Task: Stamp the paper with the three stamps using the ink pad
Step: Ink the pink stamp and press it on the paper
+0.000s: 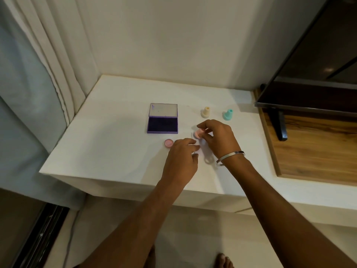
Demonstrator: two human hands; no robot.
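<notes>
Both forearms reach forward; right hand [218,140] pinches pink stamp [199,134], left hand [181,159] loosely curled.

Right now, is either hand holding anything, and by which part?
The right hand pinches the pink stamp around its body, face tilted outward. The left hand holds nothing clearly visible.

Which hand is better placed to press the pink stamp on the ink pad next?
The right hand: it already holds the pink stamp, just right of the open ink pad. The left hand holds no stamp and lies nearer the pink cap.
</notes>
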